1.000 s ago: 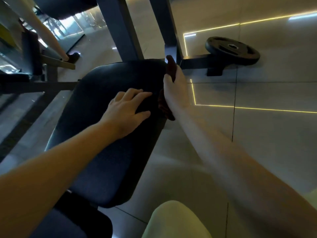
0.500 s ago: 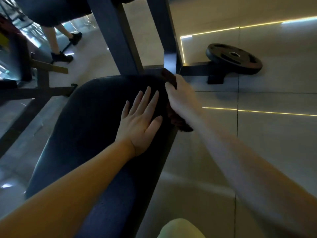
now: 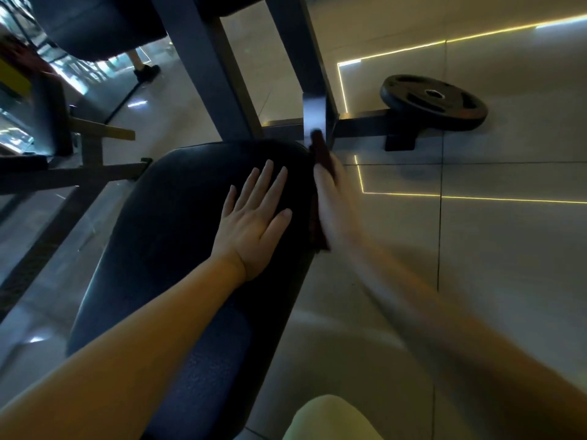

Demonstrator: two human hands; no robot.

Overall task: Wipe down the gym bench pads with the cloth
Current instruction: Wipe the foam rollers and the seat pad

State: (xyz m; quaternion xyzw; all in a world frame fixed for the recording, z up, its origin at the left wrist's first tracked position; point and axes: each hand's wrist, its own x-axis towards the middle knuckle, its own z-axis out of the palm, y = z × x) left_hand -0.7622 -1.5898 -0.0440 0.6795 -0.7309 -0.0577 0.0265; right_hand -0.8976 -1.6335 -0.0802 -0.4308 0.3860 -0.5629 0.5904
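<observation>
A dark padded bench pad point(image 3: 165, 236) runs from the lower middle up to the centre of the view. My left hand point(image 3: 254, 217) lies flat on its top, fingers straight and spread. My right hand point(image 3: 333, 201), blurred by motion, presses a dark reddish cloth point(image 3: 319, 154) against the pad's right side edge. The cloth shows above the fingers and below the palm; its middle is hidden by the hand.
Dark metal frame posts point(image 3: 203, 68) rise just beyond the pad. A black weight plate point(image 3: 433, 101) rests on a frame bar at the right. Another pad point(image 3: 95, 23) sits top left, with other equipment at the left and a person's foot point(image 3: 146, 71) behind. Tiled floor lies to the right.
My left hand went from curled fingers to flat and spread on the pad. My right hand slid the cloth along the pad's right edge. The view shifted down the bench.
</observation>
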